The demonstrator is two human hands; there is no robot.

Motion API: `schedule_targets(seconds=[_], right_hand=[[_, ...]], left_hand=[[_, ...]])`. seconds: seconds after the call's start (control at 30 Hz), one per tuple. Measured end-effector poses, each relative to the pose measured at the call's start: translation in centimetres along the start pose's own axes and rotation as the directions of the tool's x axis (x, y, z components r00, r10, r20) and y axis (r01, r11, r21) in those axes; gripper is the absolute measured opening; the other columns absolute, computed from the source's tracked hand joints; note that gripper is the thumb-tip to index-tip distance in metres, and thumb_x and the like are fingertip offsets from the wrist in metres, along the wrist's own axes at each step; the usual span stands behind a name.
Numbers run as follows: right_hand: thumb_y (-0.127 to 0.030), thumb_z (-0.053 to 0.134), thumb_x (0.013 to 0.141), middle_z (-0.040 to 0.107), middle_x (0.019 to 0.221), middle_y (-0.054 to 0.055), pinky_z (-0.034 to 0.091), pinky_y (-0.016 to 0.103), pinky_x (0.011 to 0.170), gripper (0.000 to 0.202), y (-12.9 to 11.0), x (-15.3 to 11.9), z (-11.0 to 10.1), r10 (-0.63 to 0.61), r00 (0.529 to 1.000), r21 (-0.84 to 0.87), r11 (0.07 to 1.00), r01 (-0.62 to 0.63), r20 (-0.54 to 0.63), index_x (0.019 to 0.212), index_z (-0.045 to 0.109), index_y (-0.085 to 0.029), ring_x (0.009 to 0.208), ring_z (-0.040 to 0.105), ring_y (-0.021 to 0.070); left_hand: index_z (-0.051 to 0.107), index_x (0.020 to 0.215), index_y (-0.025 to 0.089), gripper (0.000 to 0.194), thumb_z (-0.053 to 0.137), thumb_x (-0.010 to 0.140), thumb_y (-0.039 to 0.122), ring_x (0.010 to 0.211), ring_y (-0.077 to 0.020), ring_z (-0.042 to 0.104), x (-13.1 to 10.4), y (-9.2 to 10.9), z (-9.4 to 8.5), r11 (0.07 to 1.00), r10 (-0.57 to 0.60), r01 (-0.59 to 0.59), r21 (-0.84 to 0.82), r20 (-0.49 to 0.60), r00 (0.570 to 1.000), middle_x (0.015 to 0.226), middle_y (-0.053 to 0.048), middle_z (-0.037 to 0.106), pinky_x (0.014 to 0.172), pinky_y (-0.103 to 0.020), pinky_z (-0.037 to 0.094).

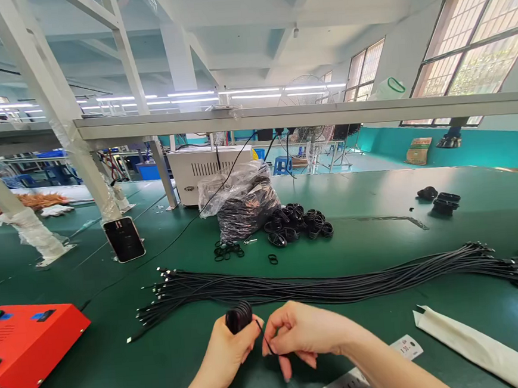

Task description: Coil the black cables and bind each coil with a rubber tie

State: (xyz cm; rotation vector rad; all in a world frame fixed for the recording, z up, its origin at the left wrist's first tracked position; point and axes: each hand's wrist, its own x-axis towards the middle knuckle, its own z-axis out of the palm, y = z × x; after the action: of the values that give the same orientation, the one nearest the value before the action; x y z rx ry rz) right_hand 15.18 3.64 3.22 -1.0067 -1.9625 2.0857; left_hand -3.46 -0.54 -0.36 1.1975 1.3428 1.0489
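Observation:
My left hand (226, 349) is wrapped round a tight coil of black cable (239, 317), its loops standing up above the fist. A thin black strand (265, 336) runs from beside the left thumb to my right hand (297, 334), whose thumb and finger pinch it. Whether the strand is a tie or the cable's end I cannot tell. Just beyond the hands, a long bundle of straight black cables (320, 286) lies across the green table, with metal plugs at its ends. Part of a steel ruler (346, 387) shows beneath my right forearm.
Coiled black cables (297, 222) lie heaped beside a clear plastic bag (248, 204). Small black loops (228, 250) sit nearer. A phone (124, 239) leans by a white post. A red box with green buttons (37, 343) stands left; a pale strip (475, 344) lies right.

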Motion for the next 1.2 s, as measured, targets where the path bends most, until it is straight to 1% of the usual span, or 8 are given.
schedule_targets(seconds=[0.2,0.3,0.4,0.47,0.57,0.73,0.93,1.2], right_hand=[[-0.032,0.068,0.073,0.069,0.066,0.001,0.033,0.020,0.045,0.030,-1.7,-3.0,-2.5,-0.092,0.985,-0.122,0.990,0.074,-0.146,0.098,0.070,-0.015,0.051,0.055,0.0102],[-0.037,0.075,0.071,0.069,0.074,0.001,0.037,0.025,0.055,0.036,-2.2,-2.7,-0.3,-0.222,0.913,-0.393,0.916,0.075,-0.343,0.103,0.070,-0.023,0.066,0.059,0.0163],[-0.037,0.083,0.065,0.069,0.081,0.001,0.033,0.029,0.060,0.043,-2.3,-1.4,2.8,-0.344,0.815,-0.710,0.696,-0.112,-0.466,0.104,0.067,-0.031,0.077,0.060,0.0227],[-0.035,0.084,0.064,0.068,0.085,0.001,0.031,0.029,0.059,0.041,-2.2,-0.7,4.1,-0.358,0.798,-0.770,0.607,-0.196,-0.485,0.099,0.063,-0.029,0.080,0.060,0.0242],[-0.035,0.080,0.070,0.065,0.079,-0.002,0.034,0.026,0.058,0.042,-1.8,-0.4,4.4,-0.317,0.808,-0.699,0.698,-0.157,-0.497,0.099,0.051,-0.026,0.071,0.058,0.0192],[-0.033,0.056,0.088,0.056,0.075,-0.005,0.039,0.020,0.047,0.021,-1.2,-0.1,3.7,-0.213,0.890,-0.280,0.955,0.102,-0.403,0.097,0.040,-0.024,0.052,0.047,0.0097],[-0.020,0.056,0.086,0.060,0.073,-0.002,0.038,0.024,0.060,0.005,-1.5,0.1,4.3,-0.342,0.810,-0.468,0.879,0.095,-0.477,0.082,0.058,-0.021,0.065,0.052,0.0129],[-0.017,0.063,0.080,0.054,0.079,-0.002,0.036,0.023,0.056,0.008,-1.1,0.0,4.5,-0.394,0.761,-0.396,0.897,0.196,-0.516,0.074,0.060,-0.020,0.064,0.047,0.0116]], left_hand=[[0.055,0.060,0.018,0.017,0.066,0.070,0.028,0.053,-0.0107,0.037,-0.3,-0.2,0.5,0.961,0.097,-0.119,0.251,0.097,0.991,0.055,0.007,0.044,0.051,-0.024,0.029],[0.052,0.057,0.020,0.016,0.064,0.068,0.023,0.053,-0.0119,0.036,0.0,-0.8,0.4,0.934,0.125,-0.144,0.328,0.078,0.989,0.053,0.007,0.042,0.052,-0.025,0.026],[0.060,0.063,0.020,0.007,0.063,0.061,0.015,0.056,-0.0149,0.044,-0.1,-1.2,0.3,0.922,0.147,-0.160,0.351,0.064,0.987,0.058,0.004,0.056,0.056,-0.026,0.030],[0.062,0.066,0.021,0.013,0.060,0.058,0.011,0.060,-0.0166,0.048,-0.4,-1.2,0.3,0.923,0.167,-0.174,0.342,0.050,0.985,0.063,0.003,0.062,0.059,-0.026,0.033],[0.058,0.063,0.021,0.008,0.059,0.060,0.013,0.060,-0.0161,0.048,-0.7,-1.0,0.4,0.940,0.192,-0.188,0.285,0.014,0.981,0.061,0.003,0.060,0.059,-0.026,0.035],[0.058,0.071,0.019,0.015,0.065,0.069,0.032,0.065,-0.0177,0.054,-0.3,-1.1,0.6,0.986,0.151,-0.138,0.088,-0.160,0.976,0.065,0.002,0.060,0.062,-0.026,0.042],[0.051,0.068,0.020,0.017,0.064,0.070,0.031,0.060,-0.0140,0.046,0.1,-1.1,0.7,0.991,0.129,-0.130,0.011,-0.212,0.969,0.061,0.005,0.051,0.057,-0.024,0.038],[0.051,0.061,0.020,0.016,0.066,0.063,0.021,0.058,-0.0122,0.036,-0.1,-1.0,0.6,0.985,0.155,-0.146,0.093,-0.098,0.983,0.057,0.007,0.045,0.054,-0.023,0.031]])
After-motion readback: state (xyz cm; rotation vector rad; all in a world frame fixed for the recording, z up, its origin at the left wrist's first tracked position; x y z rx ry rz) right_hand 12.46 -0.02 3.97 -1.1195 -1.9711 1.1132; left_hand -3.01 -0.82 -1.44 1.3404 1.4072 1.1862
